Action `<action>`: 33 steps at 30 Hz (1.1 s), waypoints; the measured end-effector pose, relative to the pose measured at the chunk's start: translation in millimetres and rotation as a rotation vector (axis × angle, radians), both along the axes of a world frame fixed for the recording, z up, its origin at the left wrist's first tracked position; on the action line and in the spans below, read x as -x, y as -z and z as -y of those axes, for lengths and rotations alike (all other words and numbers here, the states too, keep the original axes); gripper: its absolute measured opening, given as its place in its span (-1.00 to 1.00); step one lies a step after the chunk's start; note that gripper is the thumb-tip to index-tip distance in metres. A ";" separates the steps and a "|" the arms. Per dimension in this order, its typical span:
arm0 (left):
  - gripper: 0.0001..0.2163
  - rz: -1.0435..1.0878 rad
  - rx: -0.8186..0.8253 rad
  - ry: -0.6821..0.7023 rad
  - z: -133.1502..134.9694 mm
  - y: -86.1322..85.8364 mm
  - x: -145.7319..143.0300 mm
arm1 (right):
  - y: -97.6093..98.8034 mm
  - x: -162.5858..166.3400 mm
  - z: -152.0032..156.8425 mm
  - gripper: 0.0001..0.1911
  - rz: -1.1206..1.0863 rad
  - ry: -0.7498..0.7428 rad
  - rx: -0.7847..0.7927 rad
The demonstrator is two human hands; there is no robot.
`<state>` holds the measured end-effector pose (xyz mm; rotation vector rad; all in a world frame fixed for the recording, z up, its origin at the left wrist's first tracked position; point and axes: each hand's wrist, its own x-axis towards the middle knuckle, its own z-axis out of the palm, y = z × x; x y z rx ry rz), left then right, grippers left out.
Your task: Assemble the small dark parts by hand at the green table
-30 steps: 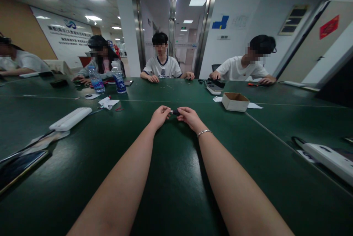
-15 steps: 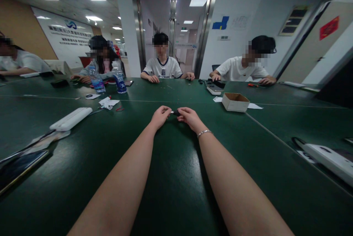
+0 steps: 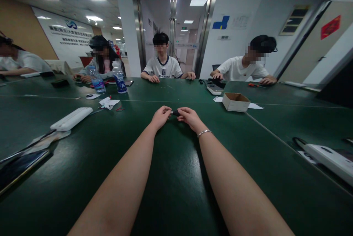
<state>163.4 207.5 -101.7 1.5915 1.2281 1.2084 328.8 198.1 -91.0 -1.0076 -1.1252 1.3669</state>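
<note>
My left hand point(image 3: 161, 117) and my right hand point(image 3: 189, 118) meet over the middle of the green table point(image 3: 171, 177), fingertips pinched towards each other. Between them is a small dark piece point(image 3: 175, 113), black at the right and silvery at the left; its exact kind is too small to make out. The left fingers close on its silvery end, while the right thumb and fingers grip the black end. Fingertips hide part of it.
An open cardboard box point(image 3: 236, 103) stands right of my hands. To the left lie a white power strip point(image 3: 72, 119), a phone point(image 3: 23, 168) and crumpled paper point(image 3: 109, 103). Two bottles point(image 3: 119, 79) stand further back. Another white power strip point(image 3: 331, 159) is at right. Several people sit across the table.
My hands and the small dark piece stay in almost the same place. The view has shifted very slightly.
</note>
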 end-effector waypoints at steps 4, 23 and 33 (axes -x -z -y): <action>-0.84 -0.019 0.001 -0.014 1.4 -1.0 0.4 | 0.2 -0.4 0.2 -0.96 0.005 -0.003 -0.008; -0.82 -0.017 0.002 -0.001 0.7 -1.9 0.4 | -0.2 0.3 -0.1 -0.95 0.012 -0.008 -0.014; -0.78 -0.017 -0.010 0.002 -0.4 -0.8 1.2 | 0.3 0.0 -1.2 -0.94 0.013 -0.008 -0.009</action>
